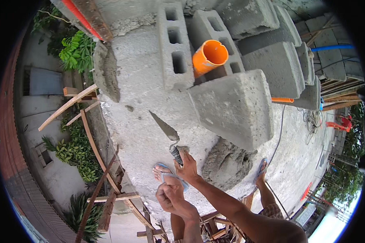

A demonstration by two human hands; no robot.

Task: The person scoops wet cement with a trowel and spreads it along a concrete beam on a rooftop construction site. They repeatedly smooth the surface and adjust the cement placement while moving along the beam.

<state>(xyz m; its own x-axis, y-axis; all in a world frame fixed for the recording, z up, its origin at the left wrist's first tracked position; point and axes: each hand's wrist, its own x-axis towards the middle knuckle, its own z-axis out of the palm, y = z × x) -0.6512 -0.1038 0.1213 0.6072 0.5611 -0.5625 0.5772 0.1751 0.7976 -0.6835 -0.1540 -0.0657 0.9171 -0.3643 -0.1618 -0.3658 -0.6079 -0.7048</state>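
My right hand (186, 165) is closed round the dark handle of a pointed trowel (165, 126). Its blade points away and to the left, low over the rough concrete slab (134, 89). Closer to me, my left hand (175, 199) is curled into a loose fist, with nothing visible in it. It overlaps the view of my sandalled left foot (170, 176). A heap of wet grey mortar (227, 162) lies to the right of my right hand. Beyond the heap stands a concrete block (235, 105).
Several hollow blocks (174, 48) and an orange pipe (200, 67) crowd the far side. A mortar strip (106, 71) lies along the slab's left edge, with a drop and wooden framing (94, 137) beyond. A dark cable (278, 139) crosses the right side.
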